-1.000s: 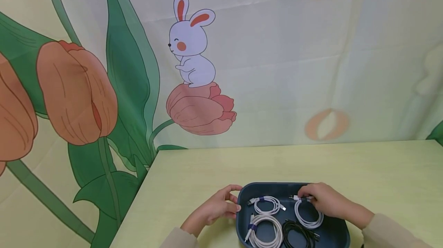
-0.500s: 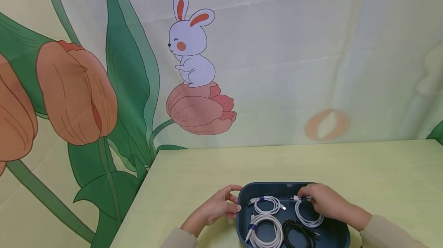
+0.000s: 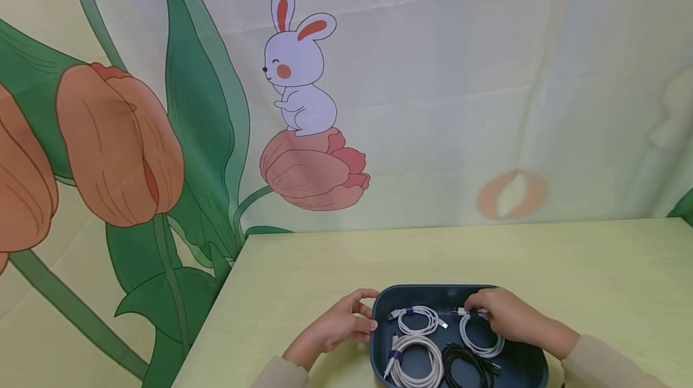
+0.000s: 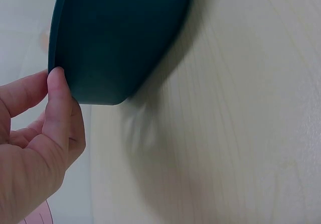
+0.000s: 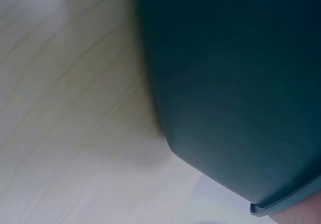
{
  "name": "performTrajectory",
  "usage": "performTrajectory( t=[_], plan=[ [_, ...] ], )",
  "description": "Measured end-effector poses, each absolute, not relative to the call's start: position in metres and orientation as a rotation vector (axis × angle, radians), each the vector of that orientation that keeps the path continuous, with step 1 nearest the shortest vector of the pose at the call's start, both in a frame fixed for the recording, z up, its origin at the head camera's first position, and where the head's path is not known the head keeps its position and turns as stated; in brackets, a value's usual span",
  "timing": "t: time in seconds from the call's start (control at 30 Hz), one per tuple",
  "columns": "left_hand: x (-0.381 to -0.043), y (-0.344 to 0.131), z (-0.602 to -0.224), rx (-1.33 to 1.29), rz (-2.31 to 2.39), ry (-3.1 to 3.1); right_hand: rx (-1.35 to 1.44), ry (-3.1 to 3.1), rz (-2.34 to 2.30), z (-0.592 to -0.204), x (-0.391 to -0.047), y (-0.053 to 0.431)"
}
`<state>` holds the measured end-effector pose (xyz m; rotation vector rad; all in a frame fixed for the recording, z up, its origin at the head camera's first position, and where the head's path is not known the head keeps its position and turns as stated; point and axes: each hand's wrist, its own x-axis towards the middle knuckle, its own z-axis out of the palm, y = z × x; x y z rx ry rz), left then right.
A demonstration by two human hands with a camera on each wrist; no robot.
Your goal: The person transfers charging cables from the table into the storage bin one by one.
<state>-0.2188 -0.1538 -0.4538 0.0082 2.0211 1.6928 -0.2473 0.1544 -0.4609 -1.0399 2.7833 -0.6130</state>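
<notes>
A dark blue plastic bin (image 3: 457, 289) with rounded corners stands on the table. My left hand (image 3: 341, 323) holds its left rim; in the left wrist view the thumb (image 4: 58, 86) and a finger pinch the rim from either side. Reaching over the right side, my right hand (image 3: 509, 314) grips a coiled white cable (image 3: 482, 352) in the back right of the bin. Its fingertips are partly hidden behind the hand. In the right wrist view only a bit of skin (image 5: 301, 211) shows beyond the bin's wall.
Also in the bin lie a small white cable coil (image 3: 417, 331) with a dark tie, a larger white coil (image 3: 433, 364) in front of it and a black coil (image 3: 460, 355). Behind the pale wood table (image 3: 303, 261) hangs a printed cloth (image 3: 433, 105) with tulips and a rabbit.
My right hand and the cable coil it grips have shifted very slightly left. The left hand stays at the rim.
</notes>
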Motion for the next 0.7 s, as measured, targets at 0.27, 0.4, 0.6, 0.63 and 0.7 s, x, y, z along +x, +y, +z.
performTrajectory(
  t=[0.27, 0.4, 0.6, 0.63, 0.7],
  plan=[
    [-0.2184, -0.1540, -0.4551, 0.016, 1.698, 2.020, -0.999, 2.790, -0.567, -0.4629, -0.2471, 0.1531],
    [-0.2190, -0.1543, -0.4555, 0.017, 1.699, 2.019, -0.968, 2.794, -0.533, -0.4647, -0.2478, 0.1512],
    [-0.2199, -0.1545, -0.4555, 0.006, 1.687, 2.020, -0.954, 2.790, -0.542, -0.4661, -0.2494, 0.1498],
    [-0.2200, -0.1545, -0.4553, 0.003, 1.685, 2.020, -0.955, 2.788, -0.552, -0.4659, -0.2494, 0.1498],
    [-0.2199, -0.1545, -0.4546, 0.000, 1.684, 2.018, -0.952, 2.784, -0.573, -0.4656, -0.2499, 0.1499]
  ],
)
